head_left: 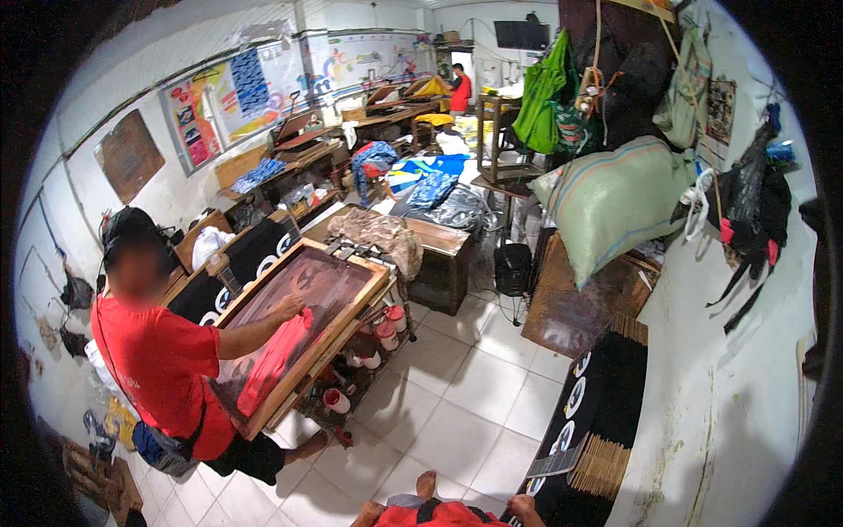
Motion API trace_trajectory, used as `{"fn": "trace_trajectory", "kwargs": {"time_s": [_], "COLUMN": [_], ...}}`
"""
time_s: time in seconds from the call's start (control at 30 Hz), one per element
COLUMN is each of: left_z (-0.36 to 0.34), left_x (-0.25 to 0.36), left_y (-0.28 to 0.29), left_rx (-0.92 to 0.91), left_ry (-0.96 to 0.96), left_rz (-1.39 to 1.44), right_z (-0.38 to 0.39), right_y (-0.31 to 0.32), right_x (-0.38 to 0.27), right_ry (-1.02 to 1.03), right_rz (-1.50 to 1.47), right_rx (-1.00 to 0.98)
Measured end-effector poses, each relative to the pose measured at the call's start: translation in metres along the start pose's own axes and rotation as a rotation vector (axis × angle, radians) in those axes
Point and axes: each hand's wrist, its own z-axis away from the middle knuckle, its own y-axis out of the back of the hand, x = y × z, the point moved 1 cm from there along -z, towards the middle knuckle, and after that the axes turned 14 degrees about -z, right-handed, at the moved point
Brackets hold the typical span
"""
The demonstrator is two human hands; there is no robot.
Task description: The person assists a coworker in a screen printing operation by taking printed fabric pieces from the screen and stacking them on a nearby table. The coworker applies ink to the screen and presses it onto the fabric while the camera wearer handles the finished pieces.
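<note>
Showing partly at the near edge, the left hand (pixel 368 514) and right hand (pixel 524 507) are held low; either grip's opening and contents cannot be told. Black panels (pixel 621 386) are laid just right of the right hand. At left, red cloth (pixel 277 362) on a framed screen (pixel 329 274) is touched by a co-worker (pixel 160 362).

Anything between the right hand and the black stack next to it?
Nothing visible at the near end: the right hand is right by the black stack, contact unclear. Farther along, a grey panel lies across part of it.
</note>
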Motion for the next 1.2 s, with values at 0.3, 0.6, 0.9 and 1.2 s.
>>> {"fn": "trace_trajectory", "kwargs": {"time_s": [0.3, 0.6, 0.9, 1.2], "left_z": [0.007, 0.015, -0.040, -0.086], "left_x": [0.022, 0.011, -0.001, -0.005], "left_y": [0.002, 0.026, 0.104, 0.159], "left_rx": [-0.032, -0.066, -0.004, 0.040], "left_ry": [0.277, 0.782, 0.577, 0.575], "left_rz": [-0.246, 0.083, 0.140, 0.386], "right_z": [-0.040, 0.012, -0.046, -0.036], "right_y": [0.030, -0.018, -0.075, -0.211], "right_x": [0.092, 0.014, 0.002, -0.018], "right_ry": [0.289, 0.237, -0.226, 0.051], "right_rz": [1.777, 1.839, -0.023, 0.279], "right_rx": [-0.181, -0.117, -0.410, 0.015]}}
